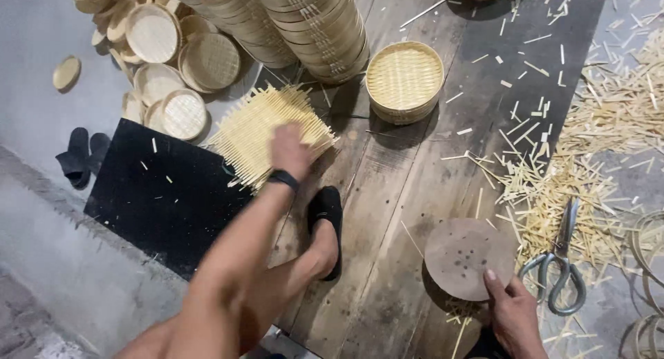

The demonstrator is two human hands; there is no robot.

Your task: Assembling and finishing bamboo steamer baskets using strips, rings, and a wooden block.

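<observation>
Head view: right hand (513, 310) grips the near edge of a flat round brown disc with small holes (462, 256), thumb on top, disc lying on the dark wooden plank floor (408, 186). Grey-handled metal shears (560, 262) lie just right, blades pointing away. Left hand (290, 151) rests on a square woven mat of pale bamboo strips (266, 132); fingers blurred, cannot tell their spread. Mat sits diagonally, one corner pointing toward the stacked round bamboo steamer baskets (315, 27). A single round woven bamboo basket (404, 81) stands right of the mat.
</observation>
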